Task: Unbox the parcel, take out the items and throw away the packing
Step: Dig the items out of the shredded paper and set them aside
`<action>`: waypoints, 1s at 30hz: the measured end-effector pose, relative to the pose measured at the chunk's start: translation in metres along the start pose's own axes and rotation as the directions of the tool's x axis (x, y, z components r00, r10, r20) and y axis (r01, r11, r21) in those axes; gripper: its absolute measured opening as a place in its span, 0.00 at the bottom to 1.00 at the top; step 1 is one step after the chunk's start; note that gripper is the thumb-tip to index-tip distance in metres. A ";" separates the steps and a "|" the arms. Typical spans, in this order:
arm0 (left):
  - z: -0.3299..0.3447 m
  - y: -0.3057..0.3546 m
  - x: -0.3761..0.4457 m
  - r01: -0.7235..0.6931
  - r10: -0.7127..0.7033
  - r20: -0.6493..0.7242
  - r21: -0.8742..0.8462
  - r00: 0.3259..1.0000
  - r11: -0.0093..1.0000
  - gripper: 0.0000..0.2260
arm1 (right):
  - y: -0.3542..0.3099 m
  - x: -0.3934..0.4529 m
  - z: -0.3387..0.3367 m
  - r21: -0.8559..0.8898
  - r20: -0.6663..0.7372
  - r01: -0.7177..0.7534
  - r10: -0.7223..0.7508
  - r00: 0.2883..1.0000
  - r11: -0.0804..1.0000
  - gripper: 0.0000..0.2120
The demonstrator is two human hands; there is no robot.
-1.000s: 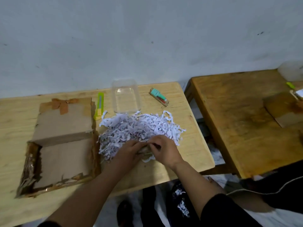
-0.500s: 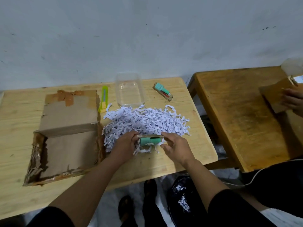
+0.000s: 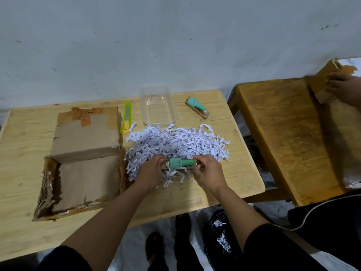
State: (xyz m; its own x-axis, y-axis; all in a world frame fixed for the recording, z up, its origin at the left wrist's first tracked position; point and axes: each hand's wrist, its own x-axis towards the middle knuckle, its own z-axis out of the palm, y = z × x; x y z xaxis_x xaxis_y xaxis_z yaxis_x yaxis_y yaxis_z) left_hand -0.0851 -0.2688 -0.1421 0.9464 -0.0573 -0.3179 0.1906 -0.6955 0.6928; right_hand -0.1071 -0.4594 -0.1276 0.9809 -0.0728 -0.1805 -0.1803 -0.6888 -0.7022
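1. Lifting the green item in its card packet (image 3: 180,164) out of the shredded paper (image 3: 175,144) is the step in hand; the packet sits at centre frame, held level just above the near edge of the pile.
2. The left hand (image 3: 149,173) closes its grip on the packet's left end and the right hand (image 3: 207,171) closes on the right end, so both grips are shut on the same packet.
3. To do it well, I judge the packet should come straight up and get a light shake, since several paper strips hang from its underside and could trail off the worktop (image 3: 224,184).
4. A sensible place to set it, by my reading, is beside the matching packet (image 3: 197,107) lying in the upper middle of the frame, right of the clear plastic tray (image 3: 157,106).
5. The opened cardboard box (image 3: 84,163) fills the left of the frame and looks emptied; a green utility knife (image 3: 126,118) lies between it and the tray.
6. Against the frame half a second ago, the packet is higher and more fully clear of the paper, with the hands closer to its ends.
7. At the far right, another person's hand (image 3: 345,89) now tips a cardboard box (image 3: 322,83) up on the darker worktop (image 3: 293,143), where before it lay flatter.
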 end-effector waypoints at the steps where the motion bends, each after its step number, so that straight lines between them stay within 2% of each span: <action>1: 0.000 0.001 -0.001 0.002 -0.002 -0.003 -0.018 1.000 1.000 0.12 | 0.000 0.000 0.000 -0.006 -0.004 -0.002 0.002 1.000 1.000 0.17; 5: 0.001 0.011 -0.011 -0.034 0.035 0.014 -0.077 0.999 0.996 0.15 | 0.000 0.000 0.001 -0.038 0.002 -0.005 0.005 1.000 0.999 0.15; 9: 0.005 0.010 -0.014 -0.032 0.033 0.010 -0.119 0.999 0.992 0.23 | -0.001 -0.003 -0.004 -0.052 0.014 0.042 -0.041 0.999 0.998 0.16; 13: 0.007 0.011 -0.011 -0.047 0.043 -0.053 -0.071 0.998 0.996 0.19 | -0.002 -0.010 -0.013 -0.020 -0.022 0.029 -0.029 0.999 0.999 0.15; 22: 0.012 0.004 -0.006 -0.065 0.063 -0.041 -0.045 0.997 0.997 0.15 | -0.009 -0.017 -0.044 0.115 -0.192 -0.005 0.027 0.981 0.993 0.16; 27: 0.011 0.012 -0.010 -0.205 0.181 -0.183 -0.120 0.966 0.971 0.21 | -0.006 -0.017 -0.045 0.106 -0.180 -0.016 0.035 0.983 0.994 0.17; 30: 0.012 0.016 -0.012 -0.305 0.277 -0.222 -0.101 0.935 0.947 0.22 | -0.003 -0.019 -0.036 0.087 -0.158 -0.031 0.044 0.986 0.996 0.18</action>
State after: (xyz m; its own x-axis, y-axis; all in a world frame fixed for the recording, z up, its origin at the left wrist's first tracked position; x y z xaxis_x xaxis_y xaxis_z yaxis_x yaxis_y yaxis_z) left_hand -0.0967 -0.2875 -0.1346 0.9954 -0.0871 0.0389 -0.0818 -0.5693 0.8181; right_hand -0.1225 -0.4823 -0.0971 0.9712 -0.2161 -0.1006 -0.2161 -0.6209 -0.7535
